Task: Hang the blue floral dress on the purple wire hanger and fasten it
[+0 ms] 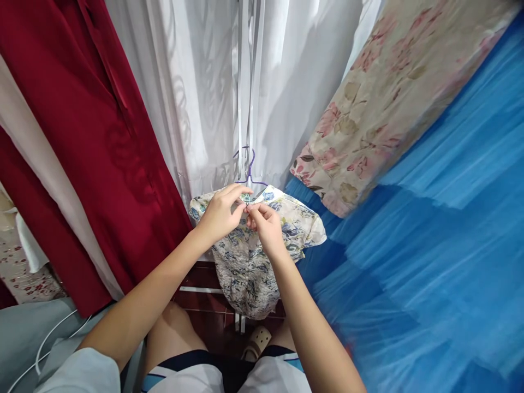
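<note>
Pinching the neck of a shirt (245, 267) with the left hand (223, 214): thumb and forefinger closed on the cloth, other fingers curled in. Pinching the same spot from the opposite side with the right hand (267, 225), fingertips shut on the fabric and touching those of the left. Cannot tell what lies between the fingertips, too small to make out.

Reaching forward with both bare forearms, meeting at the middle of the view. Hung on a purple hanger (250, 166), that shirt, cream with blue and grey flowers, shoulders spread to either side, body drooping straight down in front of the knees. Hooked up near pale upright bars (245, 82); cannot tell what the hook catches.

Just behind, a white curtain (196, 82). To the left, touching the curtain's edge, a long red cloth (82, 136). To the upper right, a floral sheet (388, 93) in pink and beige, and beneath it a wide blue net (429, 245), blurred.

Below the shirt, a dark red floor (200, 300) and a beige sandal (256, 343). At the lower left, a white cable (51, 335) over grey cloth.
</note>
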A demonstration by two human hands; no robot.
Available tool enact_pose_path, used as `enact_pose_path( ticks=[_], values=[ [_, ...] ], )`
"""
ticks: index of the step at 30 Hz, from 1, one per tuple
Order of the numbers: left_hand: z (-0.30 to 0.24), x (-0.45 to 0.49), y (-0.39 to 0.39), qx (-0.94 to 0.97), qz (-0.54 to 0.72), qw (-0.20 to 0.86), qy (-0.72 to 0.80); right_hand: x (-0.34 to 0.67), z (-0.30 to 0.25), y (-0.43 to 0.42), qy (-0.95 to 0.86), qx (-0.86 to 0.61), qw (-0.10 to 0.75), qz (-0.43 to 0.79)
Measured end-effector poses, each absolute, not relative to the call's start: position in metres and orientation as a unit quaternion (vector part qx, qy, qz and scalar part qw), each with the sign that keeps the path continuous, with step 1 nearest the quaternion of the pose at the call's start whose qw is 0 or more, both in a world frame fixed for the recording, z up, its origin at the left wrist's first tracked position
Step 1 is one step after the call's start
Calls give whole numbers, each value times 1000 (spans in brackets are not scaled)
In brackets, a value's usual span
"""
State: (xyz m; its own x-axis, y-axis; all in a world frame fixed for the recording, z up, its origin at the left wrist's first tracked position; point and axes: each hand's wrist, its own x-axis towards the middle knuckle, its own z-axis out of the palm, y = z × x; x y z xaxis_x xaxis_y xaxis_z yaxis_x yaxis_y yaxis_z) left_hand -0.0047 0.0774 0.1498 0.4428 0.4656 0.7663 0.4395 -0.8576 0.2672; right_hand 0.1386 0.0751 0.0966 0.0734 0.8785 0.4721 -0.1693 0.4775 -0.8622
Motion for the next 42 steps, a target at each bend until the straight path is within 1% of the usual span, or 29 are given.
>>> enact_pose_path(
  ticks=[5, 10, 14, 17, 20, 22, 26, 30, 37, 42],
  values=[
    [144, 0, 78, 849, 420, -84, 310, 137, 96, 72, -564, -359, 659, 344],
    [149, 1, 78, 826, 454, -129, 309, 134, 93, 78, -581, -393, 658, 275],
    [154, -19, 94, 788, 505, -120, 332, 134, 76, 83, -590, -439, 633, 242],
    [153, -48, 118, 739, 552, -87, 377, 135, 61, 78, -595, -459, 613, 244],
    [145, -82, 147, 695, 581, -45, 422, 135, 51, 69, -598, -462, 604, 252],
    [132, -101, 163, 673, 584, -40, 452, 133, 48, 64, -603, -462, 597, 258],
    [89, -119, 182, 677, 531, -59, 506, 130, 40, 59, -608, -461, 584, 278],
    [49, -116, 186, 705, 488, -61, 511, 133, 23, 61, -596, -468, 579, 301],
    [34, -98, 206, 715, 446, -60, 535, 140, 10, 61, -585, -473, 574, 324],
    [17, -89, 198, 742, 395, -37, 540, 145, 8, 61, -559, -469, 595, 336]
  ],
)
